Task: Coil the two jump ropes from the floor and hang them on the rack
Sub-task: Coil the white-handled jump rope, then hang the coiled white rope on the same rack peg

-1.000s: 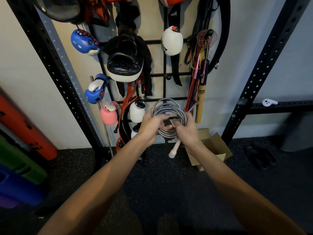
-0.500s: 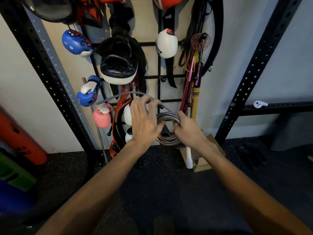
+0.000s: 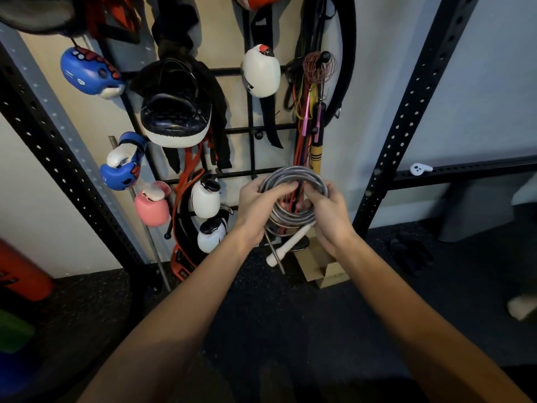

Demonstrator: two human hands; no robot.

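Note:
A grey jump rope (image 3: 293,173) is wound into a tight coil that I hold up in front of the black wall rack (image 3: 252,128). My left hand (image 3: 255,205) grips the coil's left side, fingers curled over the strands. My right hand (image 3: 329,210) grips the right side. One white handle (image 3: 286,247) and a thin grey end hang below the coil. A thin red-brown rope (image 3: 318,66) with pink handles hangs coiled on a peg at the rack's upper right.
Boxing gloves (image 3: 90,72), a black-and-white pad (image 3: 175,112), belts and straps fill the rack. Black perforated uprights (image 3: 406,112) flank it. A cardboard box (image 3: 325,264) and a dark glove (image 3: 408,254) lie on the black floor below.
My left hand, which was laying a loose loop onto the coil, has closed over it. The coil is now tight and has shifted right and slightly up.

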